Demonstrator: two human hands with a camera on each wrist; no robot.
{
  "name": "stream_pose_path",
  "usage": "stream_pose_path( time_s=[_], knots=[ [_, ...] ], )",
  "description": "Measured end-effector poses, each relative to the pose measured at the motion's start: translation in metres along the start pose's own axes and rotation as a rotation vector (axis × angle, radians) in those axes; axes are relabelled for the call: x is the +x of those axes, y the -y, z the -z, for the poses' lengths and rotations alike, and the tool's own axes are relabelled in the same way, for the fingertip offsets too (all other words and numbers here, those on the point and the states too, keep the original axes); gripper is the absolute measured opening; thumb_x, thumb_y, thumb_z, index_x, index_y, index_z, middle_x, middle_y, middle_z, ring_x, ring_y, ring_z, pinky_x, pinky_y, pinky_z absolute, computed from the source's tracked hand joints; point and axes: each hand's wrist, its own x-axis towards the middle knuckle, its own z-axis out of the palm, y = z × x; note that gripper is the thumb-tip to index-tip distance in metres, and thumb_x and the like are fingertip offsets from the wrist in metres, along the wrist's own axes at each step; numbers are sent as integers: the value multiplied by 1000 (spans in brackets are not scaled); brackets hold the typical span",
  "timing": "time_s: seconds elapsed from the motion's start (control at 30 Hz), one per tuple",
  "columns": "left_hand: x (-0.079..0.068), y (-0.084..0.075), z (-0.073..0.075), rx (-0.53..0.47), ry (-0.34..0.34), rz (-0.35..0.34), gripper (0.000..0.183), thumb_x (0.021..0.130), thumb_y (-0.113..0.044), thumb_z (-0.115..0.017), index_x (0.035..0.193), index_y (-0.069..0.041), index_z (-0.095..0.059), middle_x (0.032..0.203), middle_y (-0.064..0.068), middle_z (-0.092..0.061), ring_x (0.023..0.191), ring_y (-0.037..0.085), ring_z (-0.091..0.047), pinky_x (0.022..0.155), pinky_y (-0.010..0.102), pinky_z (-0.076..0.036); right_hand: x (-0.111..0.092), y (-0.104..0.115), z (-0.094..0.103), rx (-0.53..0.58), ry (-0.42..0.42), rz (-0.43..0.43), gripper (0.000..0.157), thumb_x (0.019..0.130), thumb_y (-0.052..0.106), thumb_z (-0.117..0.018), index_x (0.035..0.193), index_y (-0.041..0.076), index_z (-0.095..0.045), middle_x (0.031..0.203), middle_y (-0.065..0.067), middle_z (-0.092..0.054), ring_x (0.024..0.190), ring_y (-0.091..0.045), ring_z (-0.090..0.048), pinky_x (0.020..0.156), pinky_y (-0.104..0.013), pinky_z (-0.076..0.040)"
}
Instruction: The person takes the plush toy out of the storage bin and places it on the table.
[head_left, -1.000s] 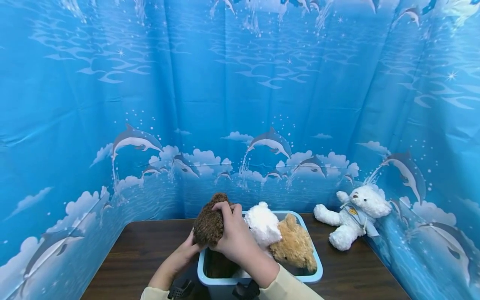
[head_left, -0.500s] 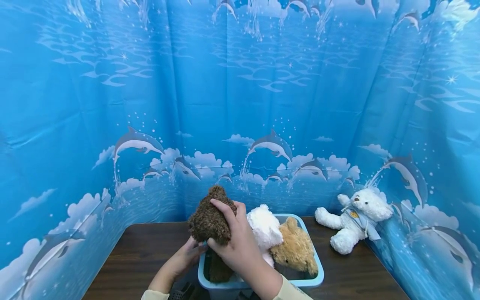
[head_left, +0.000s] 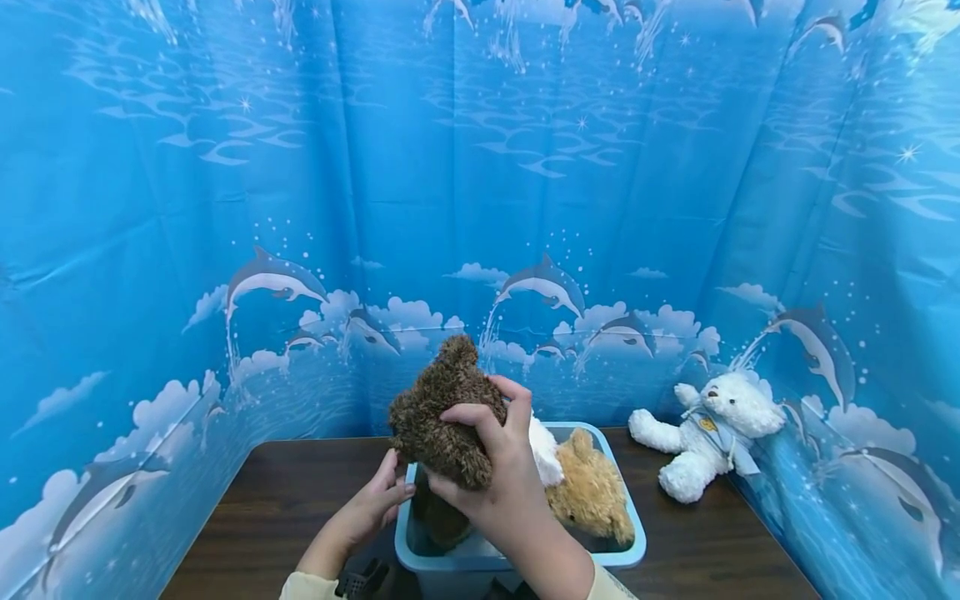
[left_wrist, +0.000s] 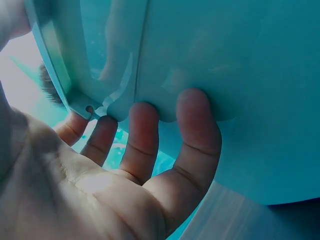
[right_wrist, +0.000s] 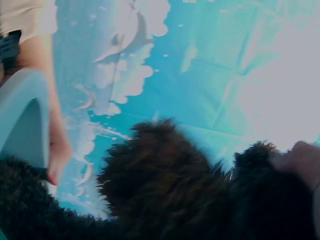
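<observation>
My right hand (head_left: 498, 467) grips the head of a dark brown teddy bear (head_left: 442, 404), thumb below and fingers over the fur. The bear's head is raised above a light blue bin (head_left: 633, 533); its lower part hangs inside. In the right wrist view, brown fur (right_wrist: 160, 180) fills the lower half. My left hand (head_left: 363, 512) is at the bin's left side. In the left wrist view its fingertips (left_wrist: 194, 107) touch the bin's outer wall (left_wrist: 250, 135). A white plush toy (head_left: 543, 450), partly hidden by my right hand, and a tan teddy bear (head_left: 588, 487) are in the bin.
A white teddy bear (head_left: 712, 433) with a light blue outfit leans at the table's right edge against the curtain. The dark wood table (head_left: 247, 508) stands before a blue dolphin-print curtain (head_left: 405, 208), which closes in the back and both sides.
My right hand has lifted the brown bear higher and slightly right, tilting its head and covering more of the white plush. My left hand has come away from the bear and stays by the bin's side.
</observation>
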Motion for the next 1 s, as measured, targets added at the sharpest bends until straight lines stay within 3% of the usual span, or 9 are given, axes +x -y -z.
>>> stream_pose_path(
  time_s=[0.07,0.13,0.27,0.37,0.53,0.63,0.77,0.87,1.0],
  knots=[
    [-2,0,2,1,5,2,69,113,-32,-45,164,-15,-2,174,26,-8,157,37,-34,118,37,-48,0,1,4,-21,-20,-4,65,82,22,-97,132,30,-56,165,-17,-23,148,-34,-43,100,-61,-58],
    [-3,0,3,0,0,4,62,112,-32,-45,158,-11,-10,167,29,-19,150,30,-42,113,33,-50,-1,0,8,-39,-59,23,67,81,20,-97,132,27,-54,163,-18,-25,148,-33,-42,101,-62,-56],
    [-4,2,2,11,-17,23,66,109,-37,-49,159,-12,-13,167,27,-21,151,31,-39,121,47,-45,-5,-3,21,1,-195,109,71,78,5,-91,138,19,-55,160,-21,-33,139,-31,-48,103,-55,-53],
    [-4,4,1,10,-28,31,69,108,-38,-51,160,-13,-14,167,24,-20,152,33,-36,125,55,-40,-5,-3,35,63,-304,179,73,76,0,-85,142,10,-54,158,-25,-38,137,-30,-52,107,-44,-50],
    [-5,4,-1,-3,-34,0,66,108,-32,-53,157,-9,-16,158,25,-32,139,24,-49,114,41,-50,-1,-1,71,166,-431,278,71,78,-8,-75,145,0,-53,159,-27,-39,139,-34,-51,112,-35,-48],
    [-5,2,-2,4,-49,4,64,108,-33,-54,157,-10,-18,155,24,-39,137,24,-53,110,37,-54,-2,1,96,208,-470,250,66,75,-18,-70,138,-4,-58,162,-24,-36,141,-35,-49,111,-34,-48],
    [-4,-1,-3,28,-60,12,66,107,-36,-53,157,-11,-18,156,30,-42,139,34,-54,111,45,-55,-8,1,125,192,-489,172,65,67,-23,-73,129,-9,-61,160,-22,-38,139,-35,-49,108,-34,-50],
    [-4,-4,-3,39,-56,4,67,106,-35,-54,157,-10,-17,157,32,-40,140,36,-53,112,48,-55,-11,-4,139,133,-532,146,65,65,-17,-86,125,-11,-61,157,-21,-42,137,-35,-50,110,-35,-46],
    [-4,-5,-2,40,-54,8,67,107,-35,-54,157,-11,-17,156,31,-40,138,35,-55,111,49,-55,-17,-13,153,68,-614,138,74,69,2,-101,122,-14,-53,156,-20,-40,136,-34,-50,112,-35,-43]
  ],
)
